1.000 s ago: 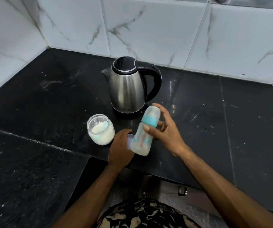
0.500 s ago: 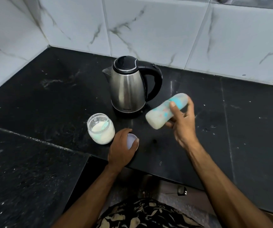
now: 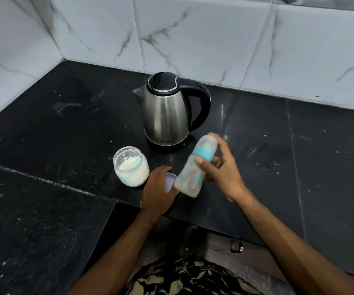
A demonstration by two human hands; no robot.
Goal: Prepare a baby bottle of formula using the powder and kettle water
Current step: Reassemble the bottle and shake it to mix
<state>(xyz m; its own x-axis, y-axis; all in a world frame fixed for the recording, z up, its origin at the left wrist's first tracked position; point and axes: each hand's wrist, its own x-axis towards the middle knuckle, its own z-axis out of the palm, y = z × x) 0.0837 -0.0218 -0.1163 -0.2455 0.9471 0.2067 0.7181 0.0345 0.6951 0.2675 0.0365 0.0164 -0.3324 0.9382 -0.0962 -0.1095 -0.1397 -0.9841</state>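
Observation:
My right hand (image 3: 221, 170) grips a capped baby bottle (image 3: 195, 167) with a teal collar, held above the counter, blurred and tilted with its cap up and to the right. Milky white liquid fills it. My left hand (image 3: 156, 191) rests on the counter with its fingers curled around a pale lilac lid (image 3: 170, 181). Just left of that hand stands an open glass jar (image 3: 131, 166) of white powder with a teal scoop inside. Behind them stands a steel kettle (image 3: 167, 111) with a black lid and handle.
The black stone counter (image 3: 299, 156) runs to a white marble-tiled wall (image 3: 193, 39) at the back and left. A second counter slab (image 3: 33, 220) lies lower left. The counter's front edge is near my body; a small dark object (image 3: 235, 246) lies on the floor below.
The bottle swung from upright to lying sideways at the right, then back down to a steep tilt near my left hand. My left hand stayed on the lid.

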